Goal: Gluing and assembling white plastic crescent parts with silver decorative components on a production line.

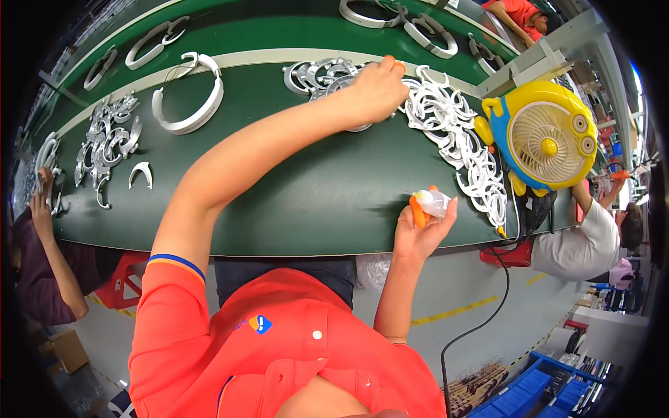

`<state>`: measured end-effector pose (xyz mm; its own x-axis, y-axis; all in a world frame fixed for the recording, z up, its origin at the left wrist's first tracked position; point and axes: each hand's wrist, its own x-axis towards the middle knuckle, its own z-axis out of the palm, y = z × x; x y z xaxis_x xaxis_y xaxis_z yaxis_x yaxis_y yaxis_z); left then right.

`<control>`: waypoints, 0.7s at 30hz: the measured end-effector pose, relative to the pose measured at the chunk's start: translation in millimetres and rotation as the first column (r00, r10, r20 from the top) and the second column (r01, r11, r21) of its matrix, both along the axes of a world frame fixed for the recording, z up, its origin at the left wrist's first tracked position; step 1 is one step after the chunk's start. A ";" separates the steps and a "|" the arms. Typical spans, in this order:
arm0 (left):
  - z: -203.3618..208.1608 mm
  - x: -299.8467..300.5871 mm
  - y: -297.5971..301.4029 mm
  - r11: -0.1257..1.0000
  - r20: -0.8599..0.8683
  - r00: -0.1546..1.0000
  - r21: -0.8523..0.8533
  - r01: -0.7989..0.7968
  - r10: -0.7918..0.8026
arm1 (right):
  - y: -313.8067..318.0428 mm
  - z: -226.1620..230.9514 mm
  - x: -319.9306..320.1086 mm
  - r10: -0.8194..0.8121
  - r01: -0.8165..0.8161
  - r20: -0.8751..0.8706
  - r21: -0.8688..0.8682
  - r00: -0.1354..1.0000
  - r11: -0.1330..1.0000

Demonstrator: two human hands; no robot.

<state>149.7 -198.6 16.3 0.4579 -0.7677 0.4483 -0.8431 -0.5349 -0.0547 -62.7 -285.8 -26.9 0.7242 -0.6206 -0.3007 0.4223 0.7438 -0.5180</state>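
My left arm stretches across the green bench [306, 202], and my left hand [376, 92] is curled over the gap between two heaps. Orange shows at one of its fingertips; what it pinches, if anything, is hidden. Beneath and left of it lie grey and silver curved parts [317, 75]. On its other side spreads a long heap of white curved clips [446, 115]. Near the front edge my right hand [418, 233] is closed round a small translucent bottle [433, 202] with a pale tip. Orange coverings sit on fingers of this hand.
A yellow and blue fan [547, 139] stands at the right, its cable hanging over the edge. White headbands [191, 104] lie at the back left and on the far green strip [272, 31]. More grey parts [108, 143] lie left, beside a single clip [141, 174]. Co-workers sit on both sides.
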 end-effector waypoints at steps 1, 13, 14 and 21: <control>9.8 6.0 1.6 1.000 -0.110 0.994 -0.026 -0.007 0.004 | 0.1 -1.5 -1.0 0.000 0.000 0.001 -0.012 1.000 1.000; 41.7 -44.1 115.7 0.940 -0.683 0.658 -0.137 0.312 -0.317 | 2.4 4.1 -3.7 0.039 -0.041 0.045 0.041 0.998 0.998; 39.2 -58.6 123.6 0.942 -0.814 0.545 -0.007 0.336 -0.200 | 4.3 3.4 -2.9 0.058 -0.061 0.075 0.040 0.995 0.997; 0.5 -90.0 167.3 0.942 -0.847 0.485 -0.051 0.330 -0.216 | 37.6 9.9 9.5 0.145 -0.144 -0.006 0.013 0.989 0.989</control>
